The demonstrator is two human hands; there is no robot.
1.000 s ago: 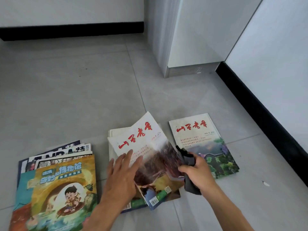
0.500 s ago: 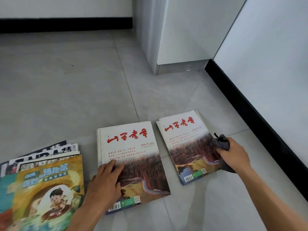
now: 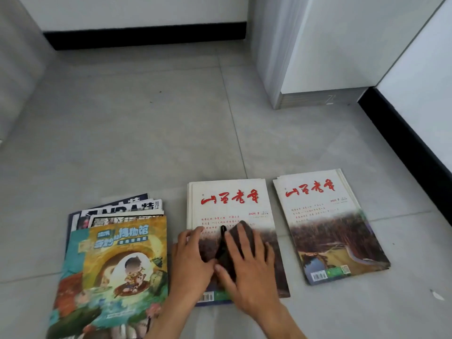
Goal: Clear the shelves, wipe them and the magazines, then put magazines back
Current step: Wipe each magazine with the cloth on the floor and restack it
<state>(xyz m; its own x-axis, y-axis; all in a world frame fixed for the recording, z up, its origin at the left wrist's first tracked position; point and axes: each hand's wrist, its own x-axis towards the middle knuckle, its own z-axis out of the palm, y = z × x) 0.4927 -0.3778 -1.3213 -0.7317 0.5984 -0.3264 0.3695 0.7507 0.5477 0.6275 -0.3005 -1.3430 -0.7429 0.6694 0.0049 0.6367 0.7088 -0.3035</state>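
Cloth (image 3: 241, 243) under your right hand (image 3: 247, 270) — fingers flat, pressing it on the middle magazine stack (image 3: 230, 204); your left hand (image 3: 192, 258) steadies the cover's left edge, fingers relaxed — all on floor tiles (image 3: 146, 133).

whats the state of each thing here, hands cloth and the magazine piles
left hand: fingers flat on the middle pile's left edge, steadying it
right hand: pressing the cloth flat on the cover
cloth: dark, bunched, under the right hand
middle pile: closed, face up on the floor, being wiped
right pile: closed, face up, untouched
left pile: fanned, cartoon cover on top, untouched
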